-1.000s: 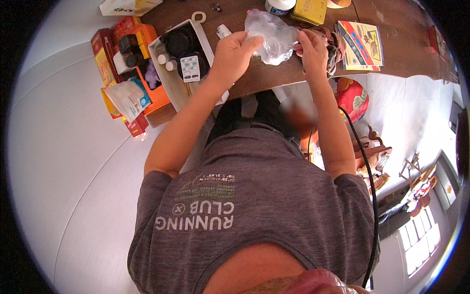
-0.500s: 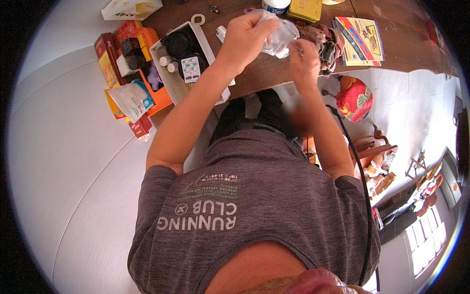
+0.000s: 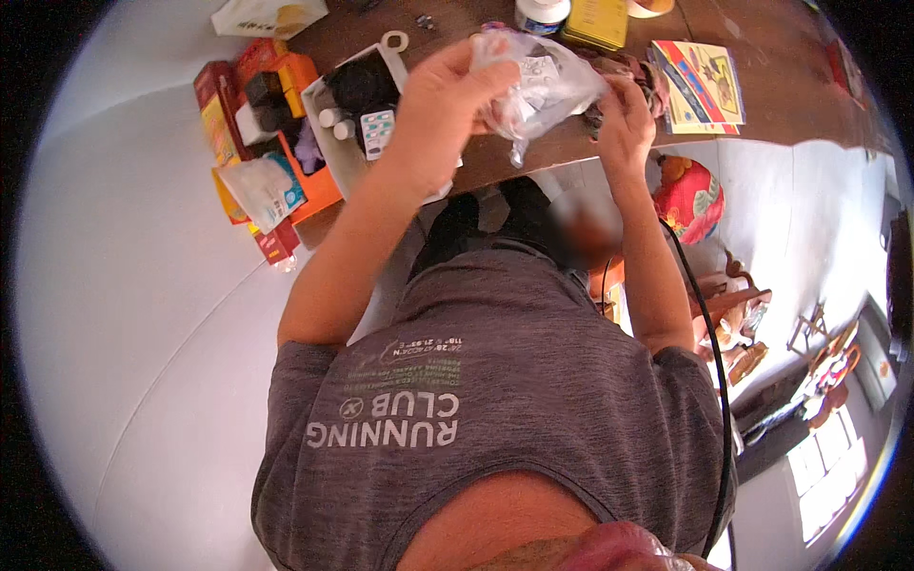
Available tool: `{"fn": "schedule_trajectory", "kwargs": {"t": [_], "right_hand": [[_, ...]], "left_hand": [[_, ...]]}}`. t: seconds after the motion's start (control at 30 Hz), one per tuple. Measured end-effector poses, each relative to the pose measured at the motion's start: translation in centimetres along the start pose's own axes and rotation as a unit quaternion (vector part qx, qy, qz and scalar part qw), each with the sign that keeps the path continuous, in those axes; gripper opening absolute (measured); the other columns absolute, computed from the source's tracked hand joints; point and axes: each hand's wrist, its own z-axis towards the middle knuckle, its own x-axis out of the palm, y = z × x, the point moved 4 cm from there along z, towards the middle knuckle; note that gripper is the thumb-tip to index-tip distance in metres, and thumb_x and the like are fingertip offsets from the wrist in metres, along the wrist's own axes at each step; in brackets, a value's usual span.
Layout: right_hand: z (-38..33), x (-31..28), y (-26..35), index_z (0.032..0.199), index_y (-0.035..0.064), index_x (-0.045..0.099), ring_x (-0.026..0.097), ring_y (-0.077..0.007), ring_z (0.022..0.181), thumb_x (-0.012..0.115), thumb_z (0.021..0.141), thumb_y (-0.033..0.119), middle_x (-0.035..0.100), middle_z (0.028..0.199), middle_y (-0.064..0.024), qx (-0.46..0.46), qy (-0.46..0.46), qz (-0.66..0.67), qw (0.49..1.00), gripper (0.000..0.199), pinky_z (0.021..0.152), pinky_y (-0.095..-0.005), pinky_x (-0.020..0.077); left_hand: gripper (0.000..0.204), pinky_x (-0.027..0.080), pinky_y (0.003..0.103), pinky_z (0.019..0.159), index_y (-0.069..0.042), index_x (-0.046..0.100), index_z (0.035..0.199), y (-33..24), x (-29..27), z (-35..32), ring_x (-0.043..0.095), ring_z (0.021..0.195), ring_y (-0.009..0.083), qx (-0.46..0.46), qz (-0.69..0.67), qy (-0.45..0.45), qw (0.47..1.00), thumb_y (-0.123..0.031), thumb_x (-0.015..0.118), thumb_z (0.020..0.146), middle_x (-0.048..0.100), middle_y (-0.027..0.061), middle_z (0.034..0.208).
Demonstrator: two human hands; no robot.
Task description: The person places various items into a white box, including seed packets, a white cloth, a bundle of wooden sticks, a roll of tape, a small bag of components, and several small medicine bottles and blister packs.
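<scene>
Grey knit makes up your shirt [image 3: 495,381], nearest to view, with a black cable [image 3: 716,352] running along its right side. Both your forearms extend forward to the desk [image 3: 790,105]. Your left hand [image 3: 452,95] has its grip pinched on a clear plastic bag [image 3: 552,86], thumb uppermost, fingers partly hidden. Your right hand [image 3: 626,119] has thumb and fingers pressed together on the bag's right edge. Location of bag: stretched between your two hands, over the front part of the desk; contact with the desk top cannot be determined. Pale contents show through the film; their kind cannot be told.

Left of your left hand, an open white box [image 3: 328,143] contains black items [image 3: 362,88], two white-capped containers [image 3: 337,122] and a blister pack [image 3: 378,133] with teal-and-white capsules. Left of that box sits an orange tray [image 3: 324,190], with a white-and-blue packet [image 3: 262,190] at its near side. Crumpled dark cloth [image 3: 636,68] lies just beyond your right hand; colourful booklets [image 3: 700,86] lie to its right. Farther back, you have a white ring [image 3: 394,41] beyond the open box, and a white jar [image 3: 543,13] just beside a yellow tin [image 3: 596,21].
</scene>
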Motion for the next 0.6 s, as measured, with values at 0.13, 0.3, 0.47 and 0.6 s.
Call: {"fn": "schedule_trajectory", "kwargs": {"t": [0.13, 0.3, 0.47, 0.6], "right_hand": [[-1.7, 0.6, -2.9, 0.117, -0.0012, 0.068, 0.063, -0.0148, 0.099, 0.057, 0.098, 0.007, 0.069, 0.109, -0.0085, 0.145, 0.058, 0.051, 0.986, 0.023, 0.087, -0.0294, 0.0519], [-2.9, 1.4, -7.3, 0.122, -0.0015, 0.065, 0.064, -0.0150, 0.101, 0.055, 0.101, 0.008, 0.068, 0.112, -0.0093, 0.178, 0.102, 0.118, 0.972, 0.025, 0.087, -0.0280, 0.0517], [-2.2, 1.5, -2.5, 0.123, -0.0025, 0.064, 0.064, -0.0171, 0.104, 0.059, 0.100, 0.008, 0.068, 0.116, -0.0109, 0.043, 0.056, 0.030, 0.997, 0.026, 0.092, -0.0298, 0.0510], [-0.9, 4.6, 5.4, 0.120, -0.0009, 0.066, 0.064, -0.0186, 0.107, 0.069, 0.096, 0.012, 0.069, 0.115, -0.0110, -0.094, 0.120, 0.014, 0.988, 0.027, 0.093, -0.0311, 0.0511]], "left_hand": [[0.032, 0.049, 0.026, 0.065, -0.001, 0.066, 0.121, 5.0, 0.8, -1.4, 0.061, 0.074, 0.0077, -0.025, 0.038, 0.016, 0.999, -0.019, 0.070, 0.094, 0.068, 0.0013, 0.090], [0.029, 0.048, 0.026, 0.071, 0.004, 0.067, 0.117, 10.5, 0.2, -1.7, 0.059, 0.079, 0.0066, -0.050, -0.023, 0.045, 0.997, -0.013, 0.069, 0.094, 0.068, 0.0007, 0.092], [0.022, 0.046, 0.025, 0.074, 0.002, 0.068, 0.108, 9.9, -1.3, -2.6, 0.056, 0.084, 0.0055, -0.020, 0.006, 0.016, 1.000, -0.014, 0.069, 0.094, 0.066, -0.0014, 0.093], [0.022, 0.048, 0.025, 0.073, 0.000, 0.069, 0.106, 10.2, -3.6, -3.0, 0.057, 0.081, 0.0065, -0.046, 0.025, -0.030, 0.998, -0.018, 0.070, 0.093, 0.063, -0.0025, 0.089]]}}
